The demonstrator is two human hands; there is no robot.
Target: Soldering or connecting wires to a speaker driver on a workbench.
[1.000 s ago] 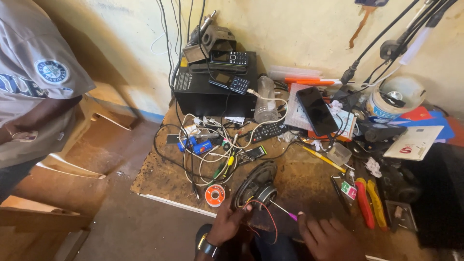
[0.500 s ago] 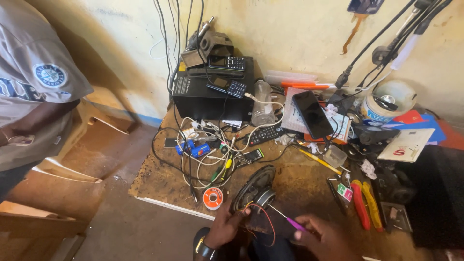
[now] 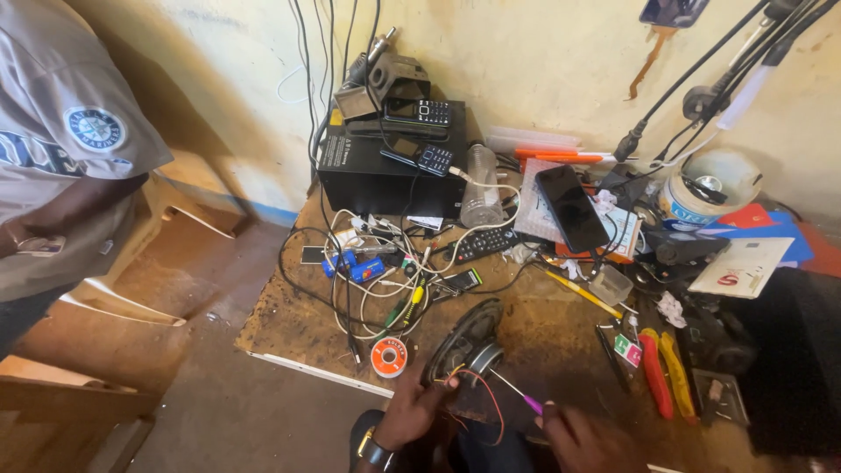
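Left hand clamps round black speaker driver by rigid rim, cone fragile, magnet heavy; right hand pinches thin pink-handled probe.

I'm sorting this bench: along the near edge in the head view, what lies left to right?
Orange-labelled solder spool → round black speaker held by the left hand → pink-handled tool in the right hand → red-handled pliers → yellow-handled pliers.

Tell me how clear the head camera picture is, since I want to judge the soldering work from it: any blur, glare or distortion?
Head view: even daylight, no glare; the speaker and left hand are sharp; the right hand is cut by the bottom edge; wide-angle bending at the edges.
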